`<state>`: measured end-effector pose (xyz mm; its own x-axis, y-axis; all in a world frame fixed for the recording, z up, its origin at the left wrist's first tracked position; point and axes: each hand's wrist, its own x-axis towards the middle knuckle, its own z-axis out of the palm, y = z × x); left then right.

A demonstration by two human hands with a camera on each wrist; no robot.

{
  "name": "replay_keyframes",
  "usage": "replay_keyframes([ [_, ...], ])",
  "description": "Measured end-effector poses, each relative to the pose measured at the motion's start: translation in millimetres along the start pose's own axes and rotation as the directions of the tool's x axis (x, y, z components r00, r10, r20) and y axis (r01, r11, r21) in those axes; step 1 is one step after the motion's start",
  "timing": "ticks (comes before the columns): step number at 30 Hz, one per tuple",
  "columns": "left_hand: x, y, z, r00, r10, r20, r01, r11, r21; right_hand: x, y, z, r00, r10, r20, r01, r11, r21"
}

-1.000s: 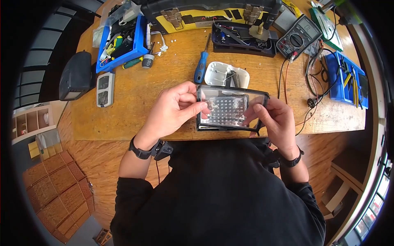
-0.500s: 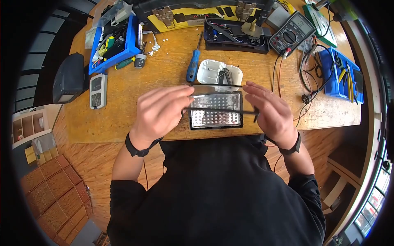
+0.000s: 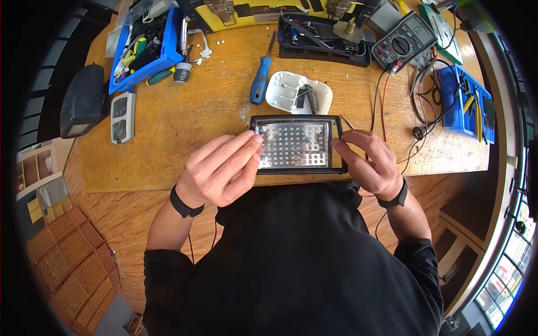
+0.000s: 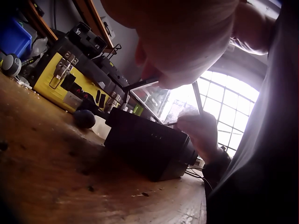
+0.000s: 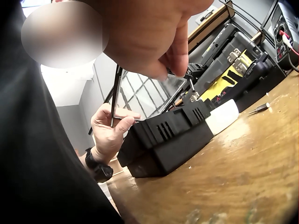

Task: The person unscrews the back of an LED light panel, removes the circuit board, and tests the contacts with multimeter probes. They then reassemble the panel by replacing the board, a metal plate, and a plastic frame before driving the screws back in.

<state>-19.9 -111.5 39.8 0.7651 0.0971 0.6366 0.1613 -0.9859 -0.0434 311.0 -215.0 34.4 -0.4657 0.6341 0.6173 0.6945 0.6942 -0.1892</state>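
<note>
A clear lid with a black frame (image 3: 297,119) is held between both hands, over a black case (image 4: 145,144) on the table. Rows of small metal bits (image 3: 291,145) show through its window. My left hand (image 3: 221,168) pinches the frame's left side between thumb and fingers. On the opposite side, my right hand (image 3: 370,162) grips the frame with curled fingers. From the right wrist, the lid's edge (image 5: 116,91) stands tilted above the slotted black case (image 5: 170,144), with the left hand (image 5: 110,128) at its far end.
Behind the case lie a white plastic shell (image 3: 297,92) and a blue screwdriver (image 3: 260,81). A multimeter (image 3: 403,42) with leads stands back right. Blue bins (image 3: 168,59) of tools sit at both sides. A black and yellow toolbox (image 3: 263,17) lines the back.
The lid has turned from near edge-on half a second ago to face-up over the case. Both hands' fingers have gone from straighter to curled at its sides.
</note>
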Motion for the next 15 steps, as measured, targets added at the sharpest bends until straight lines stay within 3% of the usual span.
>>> replay_keyframes([
  [15, -17.2, -0.8, 6.7, 1.000, 0.024, 0.020, -0.025, 0.999, 0.029, -5.0, -1.1, 11.9, 0.996, 0.034, 0.085, -0.037, 0.999, 0.032],
])
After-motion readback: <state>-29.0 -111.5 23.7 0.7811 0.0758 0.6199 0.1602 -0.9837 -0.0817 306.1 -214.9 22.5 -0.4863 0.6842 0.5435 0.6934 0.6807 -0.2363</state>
